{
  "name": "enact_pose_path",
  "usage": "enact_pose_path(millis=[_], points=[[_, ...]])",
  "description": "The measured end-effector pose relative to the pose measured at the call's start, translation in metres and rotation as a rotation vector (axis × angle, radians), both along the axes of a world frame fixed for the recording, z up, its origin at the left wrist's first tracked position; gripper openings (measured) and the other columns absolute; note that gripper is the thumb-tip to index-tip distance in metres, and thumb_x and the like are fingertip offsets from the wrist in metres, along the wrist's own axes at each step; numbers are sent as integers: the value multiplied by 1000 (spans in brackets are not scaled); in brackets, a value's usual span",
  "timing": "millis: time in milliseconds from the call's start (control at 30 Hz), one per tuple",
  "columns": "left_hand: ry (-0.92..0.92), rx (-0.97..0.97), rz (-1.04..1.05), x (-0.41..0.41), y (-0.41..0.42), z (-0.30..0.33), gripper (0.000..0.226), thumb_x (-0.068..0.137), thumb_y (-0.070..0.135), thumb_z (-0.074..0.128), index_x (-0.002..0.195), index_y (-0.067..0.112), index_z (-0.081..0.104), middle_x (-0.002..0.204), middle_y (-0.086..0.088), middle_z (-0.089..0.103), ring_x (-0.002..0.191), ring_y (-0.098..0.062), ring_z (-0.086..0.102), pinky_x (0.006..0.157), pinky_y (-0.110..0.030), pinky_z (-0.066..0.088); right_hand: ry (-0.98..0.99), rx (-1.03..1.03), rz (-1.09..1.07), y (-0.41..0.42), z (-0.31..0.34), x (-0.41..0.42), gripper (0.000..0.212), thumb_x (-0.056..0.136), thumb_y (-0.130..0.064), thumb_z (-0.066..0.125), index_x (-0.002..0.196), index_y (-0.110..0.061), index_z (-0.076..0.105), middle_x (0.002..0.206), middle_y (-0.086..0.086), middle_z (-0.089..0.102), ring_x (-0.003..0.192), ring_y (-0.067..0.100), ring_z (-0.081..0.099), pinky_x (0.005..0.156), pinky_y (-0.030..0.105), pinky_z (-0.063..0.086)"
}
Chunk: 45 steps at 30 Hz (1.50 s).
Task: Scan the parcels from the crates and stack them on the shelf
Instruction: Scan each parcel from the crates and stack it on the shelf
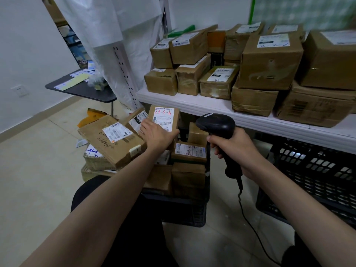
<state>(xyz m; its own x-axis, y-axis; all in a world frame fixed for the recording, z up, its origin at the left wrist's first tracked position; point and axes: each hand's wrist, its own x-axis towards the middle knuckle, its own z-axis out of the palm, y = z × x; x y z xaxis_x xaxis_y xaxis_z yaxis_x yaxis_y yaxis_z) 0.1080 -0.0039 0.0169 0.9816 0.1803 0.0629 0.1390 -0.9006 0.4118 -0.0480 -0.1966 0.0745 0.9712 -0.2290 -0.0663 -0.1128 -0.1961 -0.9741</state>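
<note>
Gripping one scanner (215,125), right hand (234,149); left hand (157,134) clasping one parcel (163,117).

Both forearms are bare, with no sleeves, watch or rings visible. The person wears black trousers (125,218) on the legs.
</note>
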Motion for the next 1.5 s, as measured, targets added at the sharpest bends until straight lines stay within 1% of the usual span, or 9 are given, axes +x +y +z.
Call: enact_pose_path(millis=[300, 467, 700, 1067, 1133, 1233, 1300, 1400, 1500], points=[[-76, -100, -46, -11, -18, 15, 137, 68, 76, 74, 157, -5, 9, 155, -22, 26, 146, -40, 24, 124, -48, 21, -23, 32, -38, -5, -8, 3, 8, 90, -17, 73, 94, -11, 74, 72, 1, 71, 62, 9, 66, 59, 25, 52], [-109, -192, -120, -28, -18, 24, 136, 68, 73, 78, 158, -1, 10, 158, -19, 22, 148, -37, 22, 122, -50, 27, -40, 115, -78, -8, -18, 7, 17, 89, -22, 75, 104, -15, 74, 84, 5, 77, 79, 18, 76, 71, 31, 61], [63, -316, -70, -35, -12, 27, 127, 69, 73, 78, 156, 2, 17, 158, -19, 21, 147, -38, 25, 119, -51, 27, 17, 101, -12, -6, -32, 10, 32, 88, -31, 77, 118, -20, 71, 101, 2, 77, 91, 12, 76, 80, 32, 62], [231, -486, -79, -52, -22, 25, 124, 73, 73, 75, 158, 5, 17, 159, -15, 22, 147, -35, 25, 116, -47, 31, 37, 234, -38, -4, -36, 14, 41, 88, -32, 78, 126, -23, 68, 114, -3, 74, 101, 13, 73, 75, 26, 61], [239, -533, -85, -58, -26, 24, 129, 67, 76, 77, 159, 8, 18, 159, -13, 22, 147, -34, 26, 116, -48, 33, 34, 292, -53, 0, -35, 14, 38, 89, -29, 77, 125, -22, 68, 112, -4, 75, 99, 12, 73, 73, 24, 61], [224, -601, -138, -69, -32, 23, 142, 50, 82, 75, 159, 11, 18, 156, -11, 23, 145, -31, 29, 115, -50, 37, -4, 334, -75, 3, -32, 14, 36, 89, -28, 78, 123, -23, 70, 111, -2, 77, 104, 13, 73, 86, 34, 61], [188, -614, -186, -78, -36, 24, 134, 53, 81, 77, 157, 15, 23, 152, -9, 27, 144, -29, 31, 114, -49, 39, -41, 293, -93, 1, -29, 11, 37, 87, -29, 79, 123, -24, 71, 110, -4, 77, 105, 9, 72, 91, 31, 57], [113, -701, -284, -84, -36, 21, 89, 64, 74, 82, 131, 28, 45, 127, 5, 43, 131, -20, 45, 109, -46, 47, -104, 259, -137, -5, -24, 5, 28, 87, -23, 79, 114, -27, 73, 104, -8, 78, 101, 6, 72, 87, 25, 55], [107, -927, -361, -82, -31, 20, 86, 59, 77, 81, 125, 30, 52, 131, 0, 57, 116, -15, 64, 97, -43, 58, -155, 296, -199, -14, -15, -2, 24, 87, -12, 77, 104, -28, 72, 97, -11, 79, 95, 4, 73, 86, 25, 57]])
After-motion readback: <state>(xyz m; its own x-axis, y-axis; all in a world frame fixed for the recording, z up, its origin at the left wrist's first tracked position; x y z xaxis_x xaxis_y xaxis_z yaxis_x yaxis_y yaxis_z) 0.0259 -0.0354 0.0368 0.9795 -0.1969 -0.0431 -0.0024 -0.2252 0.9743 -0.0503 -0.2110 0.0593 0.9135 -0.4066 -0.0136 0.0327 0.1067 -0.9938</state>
